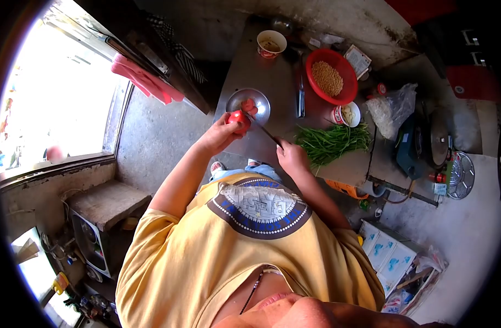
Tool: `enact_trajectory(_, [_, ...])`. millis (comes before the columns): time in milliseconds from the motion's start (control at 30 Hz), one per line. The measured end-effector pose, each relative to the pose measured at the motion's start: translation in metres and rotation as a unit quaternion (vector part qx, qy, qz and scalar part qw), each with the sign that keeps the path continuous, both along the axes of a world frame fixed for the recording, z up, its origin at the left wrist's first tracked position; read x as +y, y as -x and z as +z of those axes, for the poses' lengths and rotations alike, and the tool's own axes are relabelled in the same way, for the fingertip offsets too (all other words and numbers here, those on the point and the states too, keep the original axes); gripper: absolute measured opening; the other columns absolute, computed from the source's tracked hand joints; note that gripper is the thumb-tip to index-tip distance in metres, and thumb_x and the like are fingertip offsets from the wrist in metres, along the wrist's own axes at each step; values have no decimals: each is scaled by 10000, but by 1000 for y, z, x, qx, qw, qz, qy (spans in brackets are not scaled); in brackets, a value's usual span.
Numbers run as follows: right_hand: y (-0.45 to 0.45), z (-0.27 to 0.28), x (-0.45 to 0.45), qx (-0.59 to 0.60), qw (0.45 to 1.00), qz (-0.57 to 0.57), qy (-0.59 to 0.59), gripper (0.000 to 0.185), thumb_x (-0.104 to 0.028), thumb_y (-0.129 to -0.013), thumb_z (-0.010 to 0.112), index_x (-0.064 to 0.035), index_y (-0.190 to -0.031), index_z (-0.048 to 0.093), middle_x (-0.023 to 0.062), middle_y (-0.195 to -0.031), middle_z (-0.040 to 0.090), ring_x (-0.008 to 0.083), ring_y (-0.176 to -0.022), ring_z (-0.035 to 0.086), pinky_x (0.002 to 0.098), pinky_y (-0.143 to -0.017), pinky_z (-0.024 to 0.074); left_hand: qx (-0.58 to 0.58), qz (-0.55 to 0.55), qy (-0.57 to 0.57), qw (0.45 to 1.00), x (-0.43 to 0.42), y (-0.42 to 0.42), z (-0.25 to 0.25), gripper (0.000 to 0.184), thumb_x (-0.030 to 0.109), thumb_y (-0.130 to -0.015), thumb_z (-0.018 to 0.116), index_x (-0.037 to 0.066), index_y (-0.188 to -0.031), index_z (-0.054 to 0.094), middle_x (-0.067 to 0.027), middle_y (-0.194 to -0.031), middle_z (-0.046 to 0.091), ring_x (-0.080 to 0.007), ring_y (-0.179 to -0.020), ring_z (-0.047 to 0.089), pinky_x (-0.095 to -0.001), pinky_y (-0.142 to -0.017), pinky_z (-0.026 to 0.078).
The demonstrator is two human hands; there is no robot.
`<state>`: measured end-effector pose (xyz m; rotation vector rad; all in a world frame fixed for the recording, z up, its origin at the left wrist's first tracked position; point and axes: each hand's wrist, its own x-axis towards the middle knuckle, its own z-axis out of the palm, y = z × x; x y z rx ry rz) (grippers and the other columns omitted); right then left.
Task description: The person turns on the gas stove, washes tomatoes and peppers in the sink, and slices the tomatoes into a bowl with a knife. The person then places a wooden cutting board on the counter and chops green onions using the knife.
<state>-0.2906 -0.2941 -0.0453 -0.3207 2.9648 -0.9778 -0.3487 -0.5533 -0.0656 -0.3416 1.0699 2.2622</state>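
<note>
My left hand (223, 134) is closed around a red tomato (239, 120) at the near rim of a metal bowl (265, 112). Cut tomato pieces (248, 105) lie in that bowl. My right hand (292, 157) grips a knife (265, 131) by its handle. The blade slants up and left, and its tip is beside the tomato; whether it touches the flesh I cannot tell. A pile of long green vegetables (333, 143), perhaps chives, lies to the right of my right hand.
A red basin (311, 82) of beans or peanuts stands on the counter (236, 71), with a paper cup (338, 116) of pale pieces nearby. A paper bowl (271, 44) sits at the back. On the right are a plastic bag (390, 112) and a round wire rack (461, 175).
</note>
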Motion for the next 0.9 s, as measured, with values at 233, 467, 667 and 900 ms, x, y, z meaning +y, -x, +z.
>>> enact_trajectory(233, [3, 29, -16, 80, 996, 29, -20, 353, -145, -860, 664, -167, -1212, 661, 170, -903, 705, 384, -768, 676, 459, -661, 554, 11, 18, -35, 999, 11, 5, -19, 416, 136, -925, 685, 27, -1288, 513, -130, -1156, 582, -244, -1052, 595, -337, -876, 519])
enact_trajectory(467, [-2, -3, -3, 49, 998, 0, -31, 337, -139, -864, 656, -167, -1200, 657, 175, -892, 702, 384, -765, 675, 467, -654, 550, -91, 25, -87, 992, 0, 4, -5, 291, 170, -974, 623, 8, -1209, 564, -121, -1091, 618, -222, -913, 596, -326, -815, 507])
enact_trajectory(667, [-2, 12, -5, 36, 999, 6, -29, 303, -163, -889, 634, -162, -1191, 661, 168, -880, 705, 385, -767, 678, 473, -649, 548, -50, 4, -38, 998, 7, 1, -5, 307, 111, -957, 634, 7, -1235, 555, -114, -1075, 629, -204, -911, 601, -327, -808, 518])
enact_trajectory(900, [-2, 17, -16, 48, 998, 13, -26, 315, -176, -886, 639, -170, -1199, 662, 175, -897, 705, 395, -776, 675, 479, -660, 550, -16, -5, -58, 998, 12, -2, -18, 345, 192, -935, 688, 54, -1221, 552, -79, -1074, 636, -172, -924, 596, -290, -783, 506])
